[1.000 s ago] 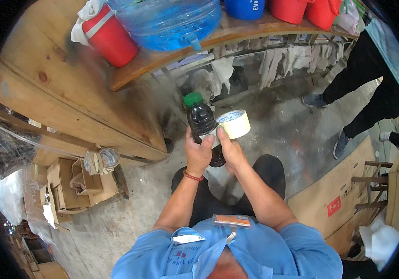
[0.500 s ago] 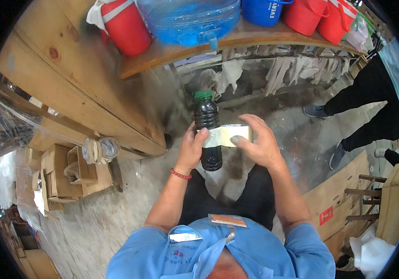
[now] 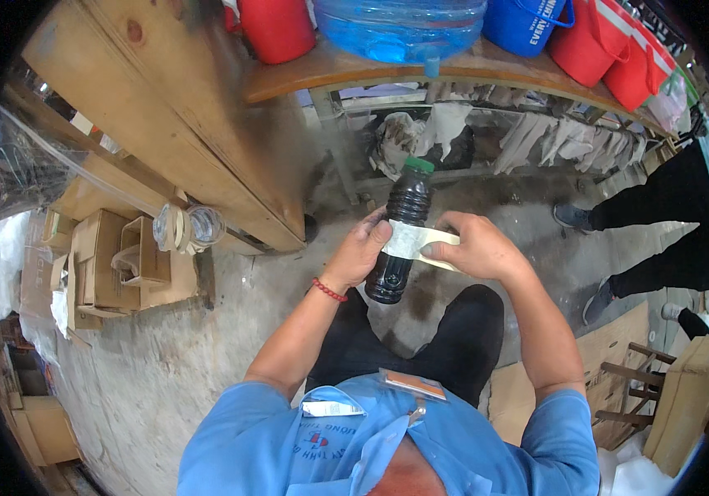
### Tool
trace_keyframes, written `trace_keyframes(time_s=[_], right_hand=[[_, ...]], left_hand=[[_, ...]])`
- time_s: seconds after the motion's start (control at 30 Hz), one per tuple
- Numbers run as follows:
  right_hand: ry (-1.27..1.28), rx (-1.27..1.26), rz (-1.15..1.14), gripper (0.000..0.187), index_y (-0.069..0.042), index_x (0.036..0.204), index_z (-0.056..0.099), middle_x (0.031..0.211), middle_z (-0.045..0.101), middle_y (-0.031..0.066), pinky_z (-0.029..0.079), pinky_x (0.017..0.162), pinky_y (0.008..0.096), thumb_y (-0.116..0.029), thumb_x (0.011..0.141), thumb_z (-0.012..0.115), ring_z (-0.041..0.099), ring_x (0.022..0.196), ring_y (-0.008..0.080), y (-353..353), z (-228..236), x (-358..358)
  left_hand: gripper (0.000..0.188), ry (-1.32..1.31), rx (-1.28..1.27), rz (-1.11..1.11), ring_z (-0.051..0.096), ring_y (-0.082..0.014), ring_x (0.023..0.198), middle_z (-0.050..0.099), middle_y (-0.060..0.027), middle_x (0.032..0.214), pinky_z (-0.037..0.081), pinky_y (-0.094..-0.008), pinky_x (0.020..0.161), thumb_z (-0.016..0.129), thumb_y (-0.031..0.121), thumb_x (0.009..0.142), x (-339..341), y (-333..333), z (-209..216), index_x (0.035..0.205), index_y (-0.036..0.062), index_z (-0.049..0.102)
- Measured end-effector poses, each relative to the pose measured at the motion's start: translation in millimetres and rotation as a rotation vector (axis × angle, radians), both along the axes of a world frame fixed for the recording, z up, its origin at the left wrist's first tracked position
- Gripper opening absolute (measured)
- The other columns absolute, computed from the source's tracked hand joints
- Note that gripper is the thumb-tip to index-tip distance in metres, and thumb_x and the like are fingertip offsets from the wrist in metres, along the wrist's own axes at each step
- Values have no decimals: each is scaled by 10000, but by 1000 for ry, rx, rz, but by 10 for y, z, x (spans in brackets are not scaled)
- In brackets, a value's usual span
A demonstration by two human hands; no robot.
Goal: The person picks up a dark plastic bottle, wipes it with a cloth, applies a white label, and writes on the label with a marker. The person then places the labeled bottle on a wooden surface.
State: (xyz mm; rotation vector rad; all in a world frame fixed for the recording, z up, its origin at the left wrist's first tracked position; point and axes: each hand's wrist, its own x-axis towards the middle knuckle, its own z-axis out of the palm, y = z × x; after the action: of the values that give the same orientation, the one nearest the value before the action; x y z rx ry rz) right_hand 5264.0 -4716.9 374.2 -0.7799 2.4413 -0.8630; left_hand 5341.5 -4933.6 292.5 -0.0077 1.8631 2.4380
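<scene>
My left hand grips a dark plastic bottle with a green cap, its thumb pressed on the front. The bottle leans, cap toward the upper right, in front of my knees. A pale cream strip, like a label or wide tape, lies across the bottle's middle and runs off to the right. My right hand pinches the strip's free end between thumb and fingers, just beside the bottle. Its far side is hidden.
A wooden shelf ahead carries a large blue water jug and red and blue buckets. Rags hang beneath it. Cardboard boxes stand at left. A person in dark trousers stands at right, near a wooden stool.
The bottle has tilted, its cap shifting right. My right hand has closed in on the strip, which now shows narrower and angled. My view has shifted, so the shelf sits further right.
</scene>
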Motion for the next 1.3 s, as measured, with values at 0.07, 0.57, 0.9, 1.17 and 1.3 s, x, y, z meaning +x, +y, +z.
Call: trace_keyframes(time_s=[0.07, 0.57, 0.9, 1.17, 1.3], right_hand=[[-23, -64, -39, 682, 52, 1173, 607, 1019, 690, 262, 530, 838, 421, -448, 750, 797, 694, 923, 368, 2, -94, -67], [-285, -410, -311, 723, 68, 1161, 584, 1056, 684, 179, 519, 890, 352, -318, 618, 867, 664, 960, 254, -146, -298, -115], [-33, -99, 66, 523, 3, 1044, 678, 936, 680, 277, 511, 833, 491, -488, 866, 646, 656, 915, 439, 84, -281, 267], [-36, -94, 27, 361, -4, 1009, 691, 828, 695, 196, 510, 735, 400, -339, 878, 656, 666, 752, 262, 256, -42, 346], [-41, -66, 53, 443, 0, 1023, 683, 829, 684, 209, 505, 738, 411, -422, 893, 650, 660, 762, 326, 250, -64, 351]], left_hand=[[674, -9, 7, -34, 521, -144, 1178, 564, -95, 1311, 405, -286, 1031, 545, 450, 994, -16, 44, 13, 1438, -37, 400], [752, 14, -719, -67, 589, -284, 1181, 616, -198, 1238, 438, -376, 1025, 746, 287, 817, 44, 149, 180, 1412, -13, 398], [483, -107, -256, -7, 638, -173, 998, 662, -88, 1113, 515, -338, 911, 748, 112, 819, 77, 126, 38, 1237, -2, 535], [854, -169, 36, -350, 509, -174, 1195, 541, -65, 1295, 395, -337, 1048, 850, 218, 728, 74, 132, 109, 1408, 33, 368], [951, -155, 97, -244, 518, -183, 1197, 540, -88, 1300, 418, -343, 1035, 855, 209, 728, 155, 129, 116, 1482, 19, 306]])
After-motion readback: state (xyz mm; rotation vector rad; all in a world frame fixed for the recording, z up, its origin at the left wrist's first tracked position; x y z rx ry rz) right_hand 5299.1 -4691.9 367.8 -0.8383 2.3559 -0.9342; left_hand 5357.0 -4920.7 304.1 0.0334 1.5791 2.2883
